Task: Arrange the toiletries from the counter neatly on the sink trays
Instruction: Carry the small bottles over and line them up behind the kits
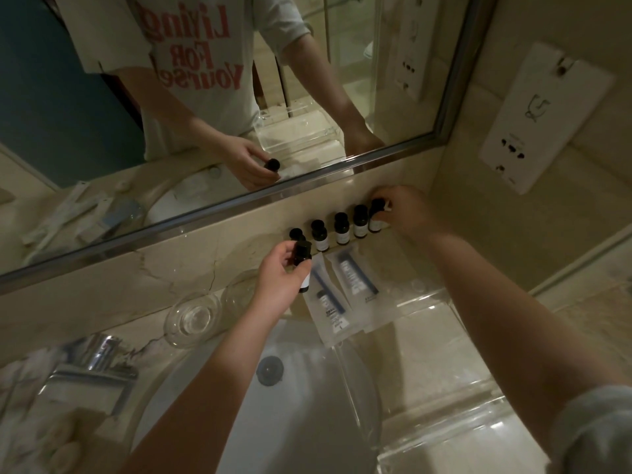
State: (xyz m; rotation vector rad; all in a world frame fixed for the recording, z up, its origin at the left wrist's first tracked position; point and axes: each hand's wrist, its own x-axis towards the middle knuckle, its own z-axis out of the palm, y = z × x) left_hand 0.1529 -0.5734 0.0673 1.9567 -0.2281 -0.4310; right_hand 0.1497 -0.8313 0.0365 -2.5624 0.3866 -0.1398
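Six small dark bottles with black caps and white labels are in view, and the print on every label is too small to read. Five stand in a row (pixel 341 230) along the far edge of the counter (pixel 403 261), against the low stone wall under the mirror (pixel 239 97), close together and upright. The left hand (pixel 278 285) holds the sixth bottle (pixel 302 265) just in front of the row's left end. Its fingers and thumb are curled round the body, and the bottle is tilted with its cap toward the mirror. The right hand (pixel 407 210) is at the far right end of the row, its fingers curled round the last bottle (pixel 375 216) near the corner of the wall.

Two clear packets lie flat just near of the row. The left packet (pixel 328 309) shows a dark blue stick and a small tube. The right packet (pixel 357 278) shows a dark blue tube with pale lettering that is too blurred to read.

A clear tray (pixel 441 302) sits on the near right of the counter beside the white basin (pixel 290 422). Two glass bowls (pixel 193 318) stand left of the packets, and a chrome tap (pixel 99 350) is at the near left.

In the mirror, a white shirt shows red reversed lettering, "Living For Yourse", cut off at its last word. A white wall plate (pixel 540 118) on the right carries sockets and a small line drawing.
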